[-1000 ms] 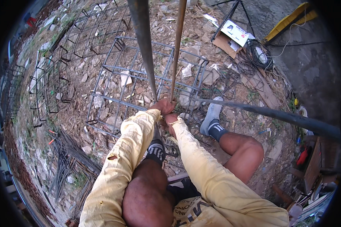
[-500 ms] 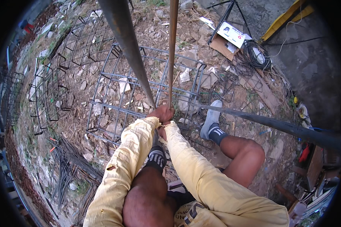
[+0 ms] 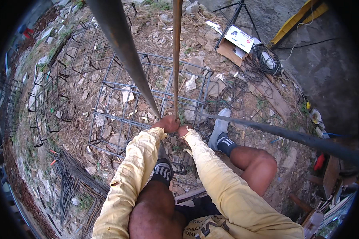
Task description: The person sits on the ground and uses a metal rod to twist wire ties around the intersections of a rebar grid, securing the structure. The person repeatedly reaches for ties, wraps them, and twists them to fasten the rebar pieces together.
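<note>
My left hand [image 3: 168, 124] is closed in a fist at the lower end of a thin rusty rod [image 3: 176, 59], which rises toward the top of the view. Just left of that fist, a thicker dark metal pole [image 3: 128, 52] slants down and passes behind the wrist. Close against the left hand on its right side is my right hand [image 3: 184, 130], its fingers curled; whatever they hold is hidden. Below and beyond both hands lies a rectangular cage of tied steel bars [image 3: 125, 116] on stony ground.
Another dark pole [image 3: 283, 132] runs across the right side, over my shoe [image 3: 219, 126]. More rebar cages [image 3: 48, 101] and a bundle of thin bars [image 3: 70, 179] lie left. At the far right are a tripod [image 3: 232, 20], a white box [image 3: 238, 39] and coiled cable [image 3: 263, 59].
My right hand has come out from beneath the left one and moved to the right, beside it. The left fist stays at the rod and has shifted slightly down and left in view.
</note>
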`<state>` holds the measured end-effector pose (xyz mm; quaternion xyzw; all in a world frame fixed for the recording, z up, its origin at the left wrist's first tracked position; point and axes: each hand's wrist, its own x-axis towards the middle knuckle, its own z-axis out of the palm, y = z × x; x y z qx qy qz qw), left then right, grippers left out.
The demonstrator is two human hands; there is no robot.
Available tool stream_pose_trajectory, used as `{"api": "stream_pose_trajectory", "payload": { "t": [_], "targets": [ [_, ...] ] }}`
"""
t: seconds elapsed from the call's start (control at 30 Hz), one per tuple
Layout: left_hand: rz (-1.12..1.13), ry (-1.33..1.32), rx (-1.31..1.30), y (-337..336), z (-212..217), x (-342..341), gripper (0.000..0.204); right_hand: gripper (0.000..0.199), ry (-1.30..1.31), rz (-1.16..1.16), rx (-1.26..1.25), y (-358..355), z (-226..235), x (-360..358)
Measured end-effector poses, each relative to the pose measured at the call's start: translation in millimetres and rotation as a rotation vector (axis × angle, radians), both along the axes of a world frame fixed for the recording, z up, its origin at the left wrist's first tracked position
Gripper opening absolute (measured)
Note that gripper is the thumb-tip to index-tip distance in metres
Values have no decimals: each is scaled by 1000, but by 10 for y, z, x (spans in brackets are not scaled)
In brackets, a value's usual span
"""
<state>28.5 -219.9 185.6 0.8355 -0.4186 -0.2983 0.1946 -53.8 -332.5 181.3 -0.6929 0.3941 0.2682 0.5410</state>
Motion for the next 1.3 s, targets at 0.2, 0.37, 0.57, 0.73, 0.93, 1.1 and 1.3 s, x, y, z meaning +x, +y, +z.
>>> {"api": "stream_pose_trajectory", "payload": {
  "t": [0.2,0.37,0.57,0.73,0.93,1.1,1.3],
  "targets": [
    [107,98,40,-51,-2,-35,36,15,30,-197,292,-177,-39,-99],
    [-145,-204,88,147,-143,-28,28,11,36,-131,443,-300,263,-69],
    [181,-23,-28,143,102,-209,30,12,58,-506,872,-451,120,-88],
    [113,-84,12,156,-51,-180,32,17,-33,-383,801,-409,28,-144],
    [92,-97,11,132,-33,-194,30,24,-200,-241,369,-214,46,-200],
    [139,-69,-73,185,-42,-206,28,28,-185,-243,257,-158,61,-123],
    [250,22,-44,155,67,-229,31,18,-184,-460,366,-78,-280,37]
  ]
}}
